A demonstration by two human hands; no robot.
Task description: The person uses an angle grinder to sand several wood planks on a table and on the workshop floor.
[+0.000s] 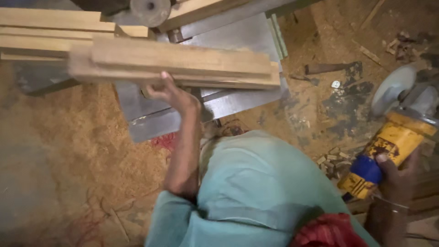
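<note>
My left hand [167, 91] grips the lower edge of a long stepped wooden piece [183, 64], holding it level over a grey metal machine table [238, 41]. The fingers are hidden behind the wood. Far to the right, my right hand [395, 176] is closed around the blue rear handle of a yellow angle grinder [393, 142]. The grinder's grey disc guard [393, 89] points up and away from the wood. My teal shirt fills the bottom centre of the view.
More wooden planks [45, 32] lie stacked at the upper left beside a round grey knob [148, 9]. Sawdust covers the floor [68, 151]. Small wood offcuts [331, 162] and scraps [402, 45] are scattered at the right.
</note>
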